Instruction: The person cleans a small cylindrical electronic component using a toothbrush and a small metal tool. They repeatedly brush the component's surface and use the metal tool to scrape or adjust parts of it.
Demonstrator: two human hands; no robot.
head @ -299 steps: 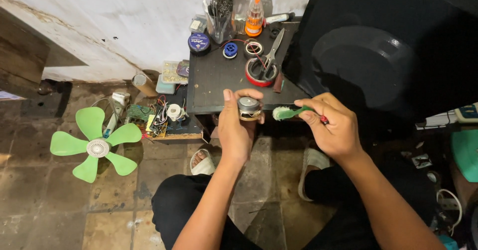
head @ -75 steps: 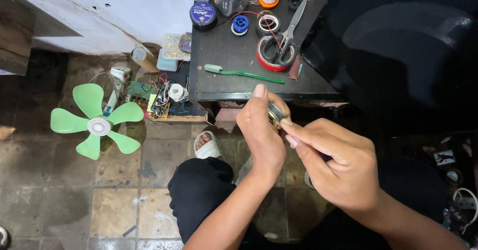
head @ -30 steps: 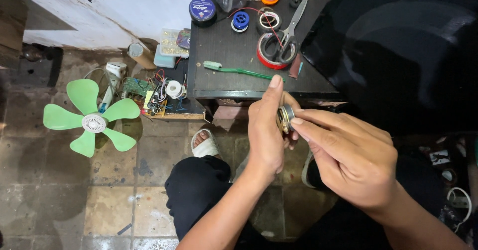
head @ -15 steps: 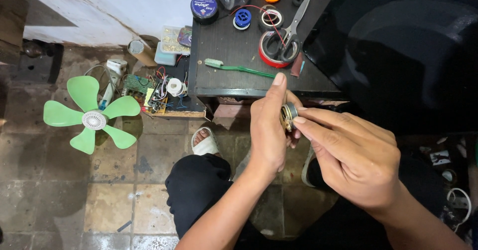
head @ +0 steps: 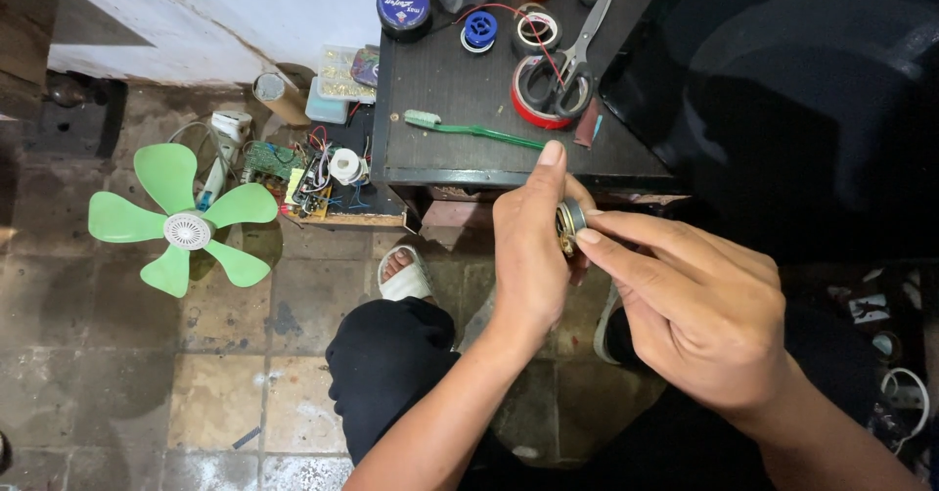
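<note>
Fingers of the left hand [head: 533, 246] curl around a small round metal motor part [head: 569, 221], index raised, while the right hand [head: 699, 315] pinches its rim with extended fingertips.

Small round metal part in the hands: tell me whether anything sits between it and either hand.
Nothing visible does. The left hand wraps the small round metal part directly, and the right hand has its fingertips on its edge. The green toothbrush lies apart on the black table.

Bare forearms and hands, no sleeves; black trousers [head: 391, 364]; white sandal [head: 404, 278] on one foot.
</note>
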